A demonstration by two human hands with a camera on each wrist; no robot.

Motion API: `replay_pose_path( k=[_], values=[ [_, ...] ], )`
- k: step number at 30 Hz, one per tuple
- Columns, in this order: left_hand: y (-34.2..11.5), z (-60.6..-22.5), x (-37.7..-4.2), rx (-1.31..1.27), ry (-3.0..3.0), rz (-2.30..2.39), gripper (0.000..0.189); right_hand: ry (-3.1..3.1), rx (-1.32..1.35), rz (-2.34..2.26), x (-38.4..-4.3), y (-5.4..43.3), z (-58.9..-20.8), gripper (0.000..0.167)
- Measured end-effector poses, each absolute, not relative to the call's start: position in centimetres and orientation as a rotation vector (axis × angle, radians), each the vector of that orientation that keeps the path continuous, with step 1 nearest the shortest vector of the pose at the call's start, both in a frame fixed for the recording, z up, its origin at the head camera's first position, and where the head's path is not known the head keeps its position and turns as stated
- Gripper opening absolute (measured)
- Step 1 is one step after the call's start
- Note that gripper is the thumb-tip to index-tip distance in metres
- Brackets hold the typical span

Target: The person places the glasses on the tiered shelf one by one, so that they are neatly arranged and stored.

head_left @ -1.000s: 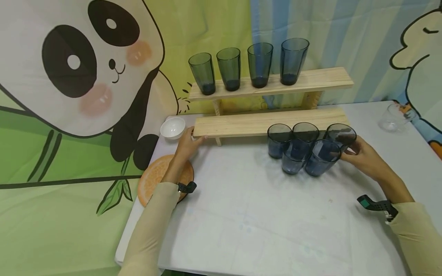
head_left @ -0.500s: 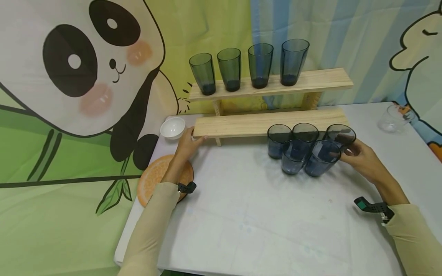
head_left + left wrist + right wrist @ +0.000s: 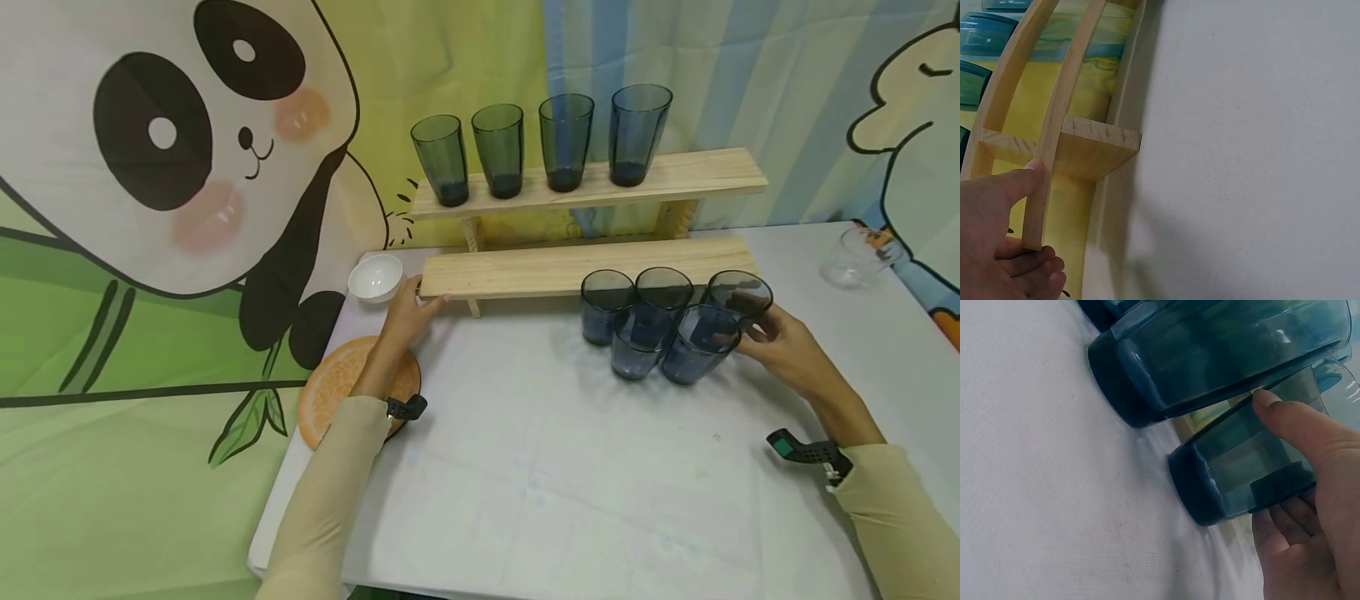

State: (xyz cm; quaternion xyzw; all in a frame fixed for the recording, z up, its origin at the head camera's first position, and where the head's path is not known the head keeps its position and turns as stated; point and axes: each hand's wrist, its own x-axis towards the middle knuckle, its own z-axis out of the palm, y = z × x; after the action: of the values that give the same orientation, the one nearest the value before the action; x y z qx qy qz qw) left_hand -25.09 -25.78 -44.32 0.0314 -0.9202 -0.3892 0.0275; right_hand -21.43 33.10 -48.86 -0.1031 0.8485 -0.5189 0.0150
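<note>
A two-tier wooden shelf [image 3: 525, 273] stands at the back of the table. My left hand [image 3: 408, 317] grips the left end of its lower board; in the left wrist view the thumb presses the board's edge [image 3: 1049, 144] and the other fingers curl at its end. Several dark blue-grey glasses [image 3: 633, 354] stand upright in a tight cluster before the shelf's right part. With my right hand [image 3: 787, 346] I hold the rear right drinking glass [image 3: 1235, 469], thumb on one side and fingers on the other. Its base is close to the tablecloth.
Several similar glasses [image 3: 566, 146] stand in a row on the upper board. A white bowl [image 3: 375, 279] sits left of the shelf, and an orange-slice-patterned round mat [image 3: 330, 392] lies under my left forearm. A clear glass [image 3: 851, 262] is at the far right.
My right wrist and forearm have shifted slightly left, while the hand stays on the same glass. The left hand, shelf and other glasses look unmoved.
</note>
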Motion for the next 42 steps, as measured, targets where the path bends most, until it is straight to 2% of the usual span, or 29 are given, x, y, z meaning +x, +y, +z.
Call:
replay_pose_path(
  k=[19,32,42],
  values=[
    [-25.7,-44.3,-25.2,0.094,-2.85,-1.194,0.079,2.823,-0.199,-1.386,-20.6,33.0,-46.7,0.08],
    [-25.8,-44.4,-25.2,0.119,-2.857,-1.192,0.08,2.902,-0.094,-1.283,-20.5,33.3,-42.7,0.084],
    [-25.8,-44.2,-25.2,0.116,-2.862,-1.185,0.081,2.988,-0.054,-1.351,-21.9,33.2,-39.9,0.08]
  ],
)
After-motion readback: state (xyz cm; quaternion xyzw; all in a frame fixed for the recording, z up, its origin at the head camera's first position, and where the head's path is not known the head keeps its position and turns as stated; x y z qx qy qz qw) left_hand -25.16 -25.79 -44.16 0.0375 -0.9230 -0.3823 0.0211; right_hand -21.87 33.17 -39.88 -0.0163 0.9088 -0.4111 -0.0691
